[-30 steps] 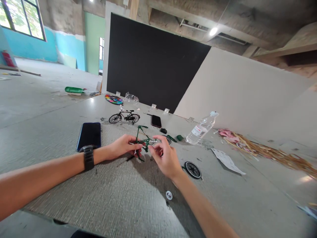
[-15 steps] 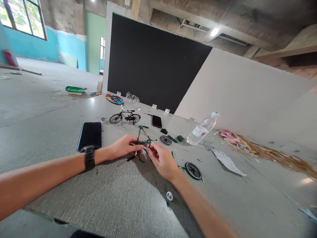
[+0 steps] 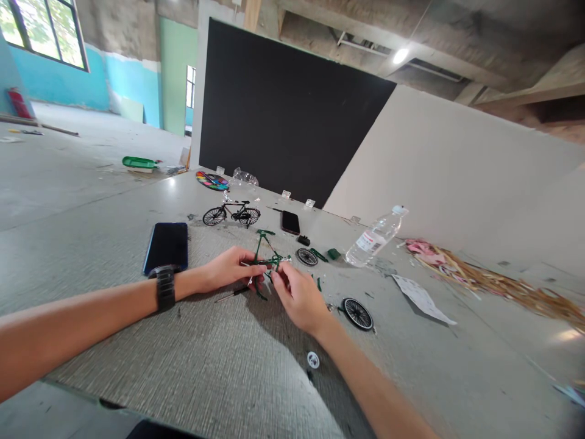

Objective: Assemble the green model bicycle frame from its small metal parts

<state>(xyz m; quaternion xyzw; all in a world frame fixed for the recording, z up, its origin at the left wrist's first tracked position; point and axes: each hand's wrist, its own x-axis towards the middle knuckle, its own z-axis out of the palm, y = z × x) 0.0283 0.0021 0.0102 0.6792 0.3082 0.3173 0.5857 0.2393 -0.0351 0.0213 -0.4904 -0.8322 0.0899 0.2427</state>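
Observation:
Above the grey table [image 3: 196, 366], a small green bicycle frame [image 3: 259, 247] is held between both hands. My left hand [image 3: 235, 268] pinches its lower part from the left. On the right side of the same frame, the fingers of my right hand [image 3: 297, 292] are pressed together at its edge; any tiny part between them is too small to make out. A thin dark tool [image 3: 232, 295] lies below my left hand. Two loose model wheels [image 3: 306, 256] [image 3: 358, 314] rest to the right, with small green parts [image 3: 319, 255] near the farther one.
A black model bicycle [image 3: 232, 213] stands behind the hands. A large phone [image 3: 166, 247] lies at left, a smaller one [image 3: 290, 222] behind. A clear bottle [image 3: 375, 238] and a paper sheet [image 3: 420, 299] are at right. A white disc [image 3: 313, 360] lies in front.
The view has shifted slightly. My right hand has moved a little at the green frame; both hands keep nearly the same hold.

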